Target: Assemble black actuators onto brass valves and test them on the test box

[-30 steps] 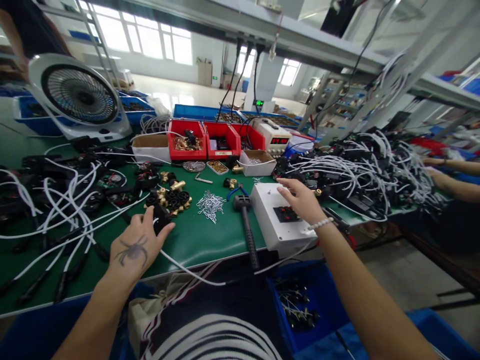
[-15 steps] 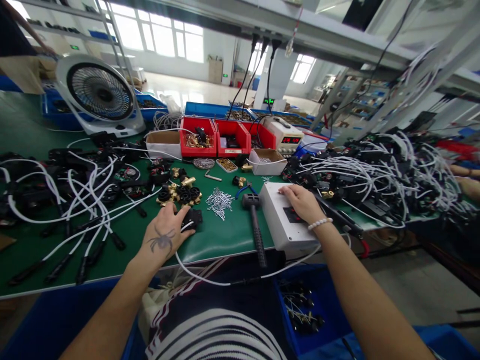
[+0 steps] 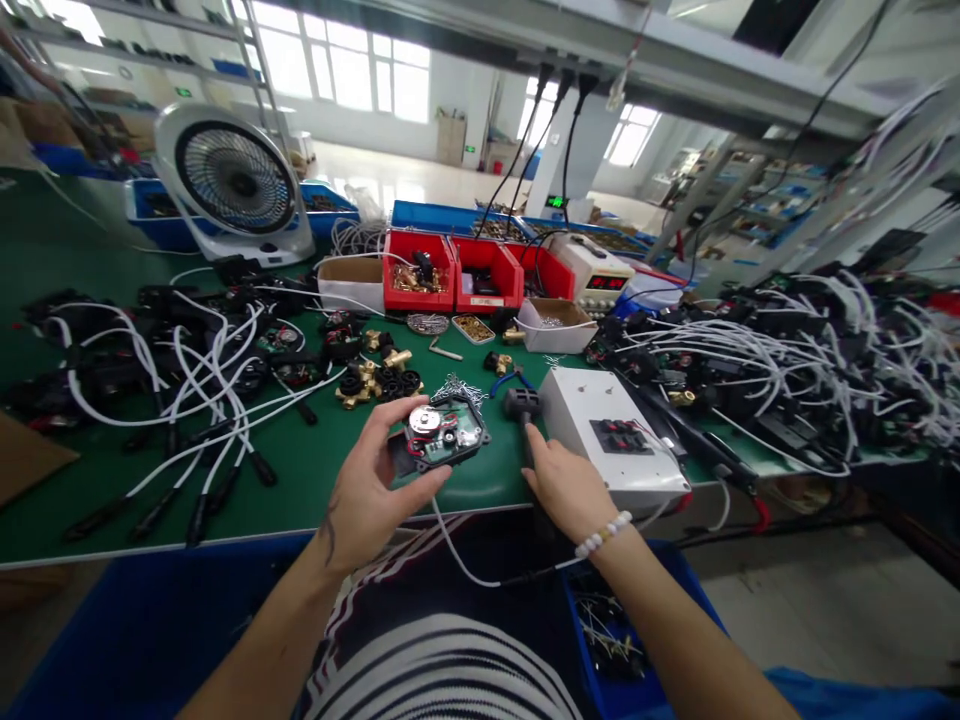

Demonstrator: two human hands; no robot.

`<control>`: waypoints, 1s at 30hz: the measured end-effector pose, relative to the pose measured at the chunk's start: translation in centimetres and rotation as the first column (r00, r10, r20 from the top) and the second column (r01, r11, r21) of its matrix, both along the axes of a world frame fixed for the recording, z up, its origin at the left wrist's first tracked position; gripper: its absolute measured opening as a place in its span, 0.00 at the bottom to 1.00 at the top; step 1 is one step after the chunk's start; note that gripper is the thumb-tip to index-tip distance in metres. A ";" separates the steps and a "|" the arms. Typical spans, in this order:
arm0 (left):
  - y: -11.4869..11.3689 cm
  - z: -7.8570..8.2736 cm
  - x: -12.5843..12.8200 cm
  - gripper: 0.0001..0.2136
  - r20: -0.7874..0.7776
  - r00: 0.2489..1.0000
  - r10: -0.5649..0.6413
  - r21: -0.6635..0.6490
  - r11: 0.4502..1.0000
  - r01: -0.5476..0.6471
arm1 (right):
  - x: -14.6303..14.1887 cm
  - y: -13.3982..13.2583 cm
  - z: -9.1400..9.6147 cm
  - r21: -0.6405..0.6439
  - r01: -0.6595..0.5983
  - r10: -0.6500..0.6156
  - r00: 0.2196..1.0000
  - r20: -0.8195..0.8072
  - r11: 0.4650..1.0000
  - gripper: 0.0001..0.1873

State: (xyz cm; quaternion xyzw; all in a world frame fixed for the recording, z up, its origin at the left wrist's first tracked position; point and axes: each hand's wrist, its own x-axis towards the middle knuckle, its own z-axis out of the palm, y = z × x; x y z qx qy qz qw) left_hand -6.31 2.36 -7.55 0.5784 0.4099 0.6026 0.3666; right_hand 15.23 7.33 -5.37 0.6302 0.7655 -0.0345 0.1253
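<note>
My left hand (image 3: 379, 485) grips an open black housing (image 3: 471, 452) by its left side, with its inside facing up. A green circuit board (image 3: 457, 425) and a round silver motor (image 3: 425, 420) show inside it. A white cable (image 3: 459, 560) hangs from the housing and loops below the table edge. My right hand (image 3: 570, 490) is closed around the handle of a black hammer (image 3: 523, 402), whose head rests on the table. Just right of that hand sits a white box (image 3: 577, 400) with a black terminal block and small switches on top.
Brass fittings (image 3: 367, 380), metal clips (image 3: 457, 388) and blue pliers (image 3: 510, 380) lie beyond my hands. Heaps of black units with white cables flank both sides (image 3: 225, 350). Red bins (image 3: 487, 300), a power supply (image 3: 581, 260) and a fan (image 3: 236, 180) stand behind.
My left hand has lifted the housing and turned it so its inside shows. My right hand has moved left off the white box onto the hammer handle. The view has shifted slightly.
</note>
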 end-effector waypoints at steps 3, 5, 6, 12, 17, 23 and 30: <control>-0.7 1.1 0.2 0.28 -0.047 0.998 -0.038 0.108 0.993 0.043 | 0.0 1.5 -1.0 0.025 0.062 -0.062 0.998 0.004 0.998 0.28; -1.2 1.5 0.2 0.30 -0.066 0.995 -0.072 0.139 0.987 0.081 | -0.1 2.4 -1.3 0.061 0.106 -0.106 0.994 -0.010 0.992 0.24; -1.4 1.6 0.2 0.30 -0.069 0.994 -0.087 0.149 0.984 0.097 | -0.1 2.7 -1.3 0.070 0.127 -0.126 0.992 -0.020 0.989 0.22; -1.8 2.3 0.4 0.32 -0.089 0.983 -0.158 0.179 0.969 0.172 | -0.1 4.3 -0.4 0.067 0.204 -0.192 0.970 -0.151 0.977 0.23; -1.8 2.2 0.6 0.32 -0.119 0.979 -0.165 0.175 0.967 0.184 | 1.1 1.7 0.3 0.080 0.086 -0.022 0.805 -0.593 0.993 0.22; -2.1 1.9 1.4 0.32 -0.110 0.969 -0.220 0.198 0.951 0.238 | 0.7 -5.1 2.7 0.164 -0.313 0.155 -0.053 -0.987 0.935 0.42; -2.2 3.3 1.0 0.21 -0.395 0.914 -0.095 0.253 0.945 0.208 | 0.0 -5.5 2.0 0.208 -0.231 0.209 -0.019 -0.978 0.950 0.36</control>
